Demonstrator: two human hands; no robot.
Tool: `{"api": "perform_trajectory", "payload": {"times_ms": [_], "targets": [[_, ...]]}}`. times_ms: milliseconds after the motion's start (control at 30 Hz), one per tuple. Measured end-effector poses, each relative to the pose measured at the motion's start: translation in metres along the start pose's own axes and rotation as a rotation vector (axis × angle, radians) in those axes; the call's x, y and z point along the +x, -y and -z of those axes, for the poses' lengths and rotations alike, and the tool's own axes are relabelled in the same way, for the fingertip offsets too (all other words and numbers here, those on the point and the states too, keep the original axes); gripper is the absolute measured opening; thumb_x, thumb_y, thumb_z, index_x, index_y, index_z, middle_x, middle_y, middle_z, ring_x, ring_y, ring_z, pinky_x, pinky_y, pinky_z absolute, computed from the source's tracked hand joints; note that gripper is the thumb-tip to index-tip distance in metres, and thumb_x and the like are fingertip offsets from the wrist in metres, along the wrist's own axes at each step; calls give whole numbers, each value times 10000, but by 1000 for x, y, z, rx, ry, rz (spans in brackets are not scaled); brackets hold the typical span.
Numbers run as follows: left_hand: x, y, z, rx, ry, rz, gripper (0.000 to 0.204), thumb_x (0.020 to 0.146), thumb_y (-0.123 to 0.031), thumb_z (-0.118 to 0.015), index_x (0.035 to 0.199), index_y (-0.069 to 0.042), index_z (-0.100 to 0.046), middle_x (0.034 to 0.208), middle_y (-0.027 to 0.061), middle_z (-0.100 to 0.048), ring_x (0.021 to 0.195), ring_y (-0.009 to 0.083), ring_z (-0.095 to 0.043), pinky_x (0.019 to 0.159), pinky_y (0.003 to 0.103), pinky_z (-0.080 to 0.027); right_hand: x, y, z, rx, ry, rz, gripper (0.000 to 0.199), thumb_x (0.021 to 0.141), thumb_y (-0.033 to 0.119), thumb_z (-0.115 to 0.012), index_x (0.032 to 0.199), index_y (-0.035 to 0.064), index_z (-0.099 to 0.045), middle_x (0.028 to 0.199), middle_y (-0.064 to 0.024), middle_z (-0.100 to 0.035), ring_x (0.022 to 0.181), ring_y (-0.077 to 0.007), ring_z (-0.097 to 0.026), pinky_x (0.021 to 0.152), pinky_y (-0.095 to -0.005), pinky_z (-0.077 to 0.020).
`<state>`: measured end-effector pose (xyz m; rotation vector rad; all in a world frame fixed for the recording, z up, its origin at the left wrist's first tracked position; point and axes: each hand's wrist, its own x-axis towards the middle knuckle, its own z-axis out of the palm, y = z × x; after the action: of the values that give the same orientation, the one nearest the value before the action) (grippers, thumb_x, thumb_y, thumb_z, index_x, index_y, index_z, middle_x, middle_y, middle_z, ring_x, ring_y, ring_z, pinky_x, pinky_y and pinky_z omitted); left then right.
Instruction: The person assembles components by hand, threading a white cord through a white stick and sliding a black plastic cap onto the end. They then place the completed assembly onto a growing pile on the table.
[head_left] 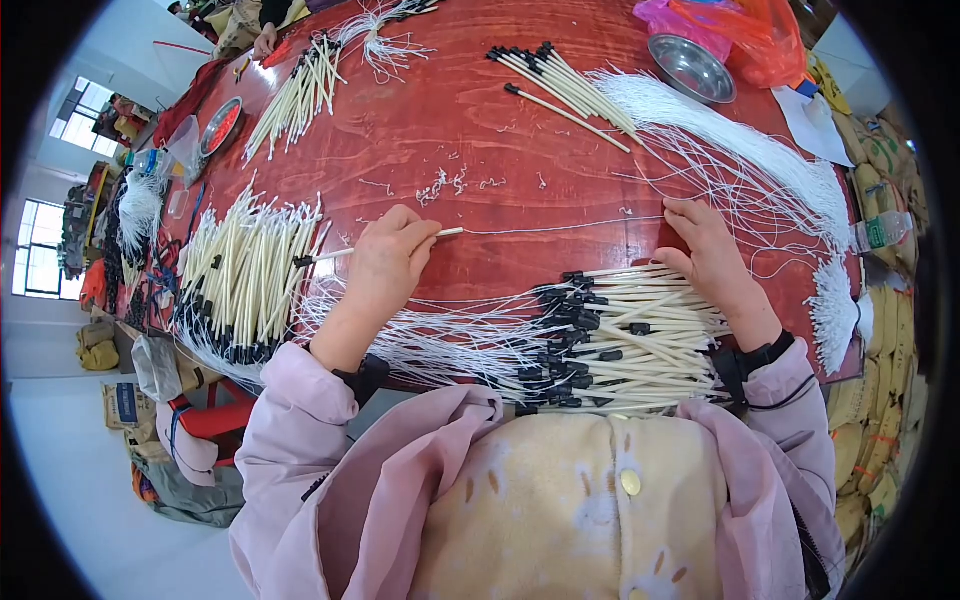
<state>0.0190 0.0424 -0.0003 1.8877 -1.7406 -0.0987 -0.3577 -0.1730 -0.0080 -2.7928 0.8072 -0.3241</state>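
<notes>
My left hand point(385, 262) grips a thin cream stick point(451, 232) with a black cap at its left end. From the stick's right tip a white string point(560, 227) runs almost straight across to my right hand point(712, 245). The fingers of that hand are at the string's far end, with the thumb apart below; exactly how they pinch it is hard to see. Below lies a bundle of cream sticks point(650, 335) with black caps, their white strings point(430, 335) trailing left under my left forearm.
On the red table point(400, 130), more sticks point(250, 265) are heaped at left. Farther back are two stick bundles point(300, 95) point(570, 85), white string hanks point(730, 130), string scraps point(440, 187), a metal bowl point(690, 68) and a dish of red pieces point(221, 127). Another person's hand point(265, 43) shows far left.
</notes>
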Motion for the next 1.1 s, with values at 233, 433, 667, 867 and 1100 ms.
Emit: {"api": "perform_trajectory", "payload": {"times_ms": [233, 433, 667, 867, 1100], "targets": [[5, -2, -3, 42, 22, -26, 183, 857, -59, -690, 1033, -65, -738, 908, 102, -631, 836, 329, -630, 747, 442, -490, 1, 0, 0, 14, 15, -25, 584, 852, 340, -749, 1258, -61, -622, 1396, -171, -553, 1295, -364, -493, 1109, -436, -386], [22, -5, -29, 30, 68, -111, 144, 837, -63, -666, 967, -70, -728, 901, 96, -635, 858, 321, -640, 767, 431, -498, 2, 5, 5, 22, 33, -27, 590, 850, 338, -750, 1258, -66, -619, 1401, -169, -550, 1280, -362, -501, 1103, -436, -389], [70, -38, -61, 205, 195, -381, 109, 826, -79, -662, 928, -82, -699, 886, 100, -634, 859, 307, -648, 776, 434, -497, -2, 3, 4, 22, 40, -12, 578, 867, 341, -729, 1257, -70, -617, 1396, -165, -558, 1268, -354, -509, 1089, -433, -394], [61, -32, -39, 356, 334, -397, 133, 832, -80, -606, 934, -104, -688, 922, 77, -636, 954, 264, -659, 827, 416, -484, -2, -3, 3, 45, 25, -2, 560, 884, 345, -708, 1255, -64, -621, 1388, -164, -568, 1266, -354, -512, 1085, -426, -395], [57, -30, -40, 272, 333, -371, 169, 842, -93, -635, 1010, -86, -653, 950, 92, -617, 961, 284, -646, 826, 424, -490, -3, -6, -1, 50, -15, 3, 545, 880, 336, -713, 1240, -65, -627, 1373, -167, -581, 1254, -361, -529, 1078, -429, -407]]}}
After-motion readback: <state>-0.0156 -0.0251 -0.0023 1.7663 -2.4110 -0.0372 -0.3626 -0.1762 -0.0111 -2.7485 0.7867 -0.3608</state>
